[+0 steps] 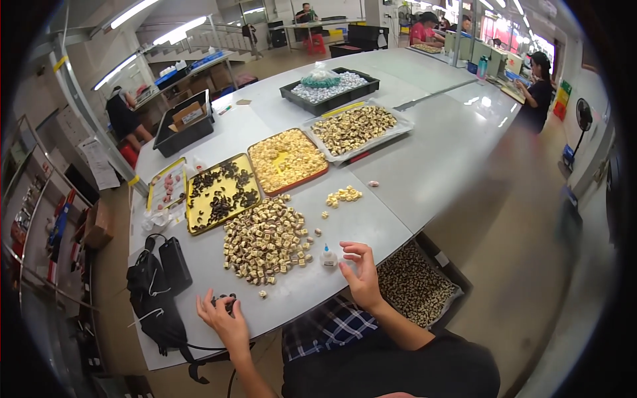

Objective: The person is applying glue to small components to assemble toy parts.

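My left hand (224,320) is at the table's near edge with its fingers apart and curved around a few small dark pieces (227,302). Whether it touches them I cannot tell. My right hand (362,277) is open beside a small clear bottle with a blue needle tip (328,257); its thumb is close to the bottle, and no grip on it shows. Between and beyond the hands lies a heap of small cream-and-dark cube-like pieces (265,239). A single such piece (263,294) lies apart, nearer to me.
Behind the heap are a yellow tray of dark curved pieces (222,192), a tray of cream pieces (286,159) and a lined tray of two-toned pieces (358,129). A black bag (156,298) lies at left. A full bin (418,282) stands below the table's right edge.
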Tool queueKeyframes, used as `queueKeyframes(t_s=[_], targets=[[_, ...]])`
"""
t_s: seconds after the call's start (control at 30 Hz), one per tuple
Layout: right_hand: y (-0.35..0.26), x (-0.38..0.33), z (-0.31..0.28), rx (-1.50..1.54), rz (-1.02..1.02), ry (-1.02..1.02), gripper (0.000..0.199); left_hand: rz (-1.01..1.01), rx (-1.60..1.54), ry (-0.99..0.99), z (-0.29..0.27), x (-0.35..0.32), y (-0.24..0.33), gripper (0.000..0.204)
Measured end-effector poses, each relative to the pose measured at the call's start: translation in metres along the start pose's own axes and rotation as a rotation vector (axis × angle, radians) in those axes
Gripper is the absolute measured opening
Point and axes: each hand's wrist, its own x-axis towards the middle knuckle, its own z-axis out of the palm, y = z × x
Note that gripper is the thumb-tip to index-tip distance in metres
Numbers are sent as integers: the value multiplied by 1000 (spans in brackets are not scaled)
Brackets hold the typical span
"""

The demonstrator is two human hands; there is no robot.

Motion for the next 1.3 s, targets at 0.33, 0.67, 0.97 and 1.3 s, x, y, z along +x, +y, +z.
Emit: queueKeyframes(t_s=[0.33, 0.67, 0.97, 1.3], targets=[[-25, 2, 15, -461, -60, -97, 50, -104, -139, 185, -3, -6, 2, 11], [-10, 12, 22, -307, 150, -55, 27, -349, -1218, -50, 26, -19, 25, 23], [-6, 20, 38, 588, 380, -145, 35, -411, -1458, -233, 39, -25, 39, 25], [19, 11, 52, 937, 472, -70, 36, -190, -1247, -223, 47, -21, 38, 29]])
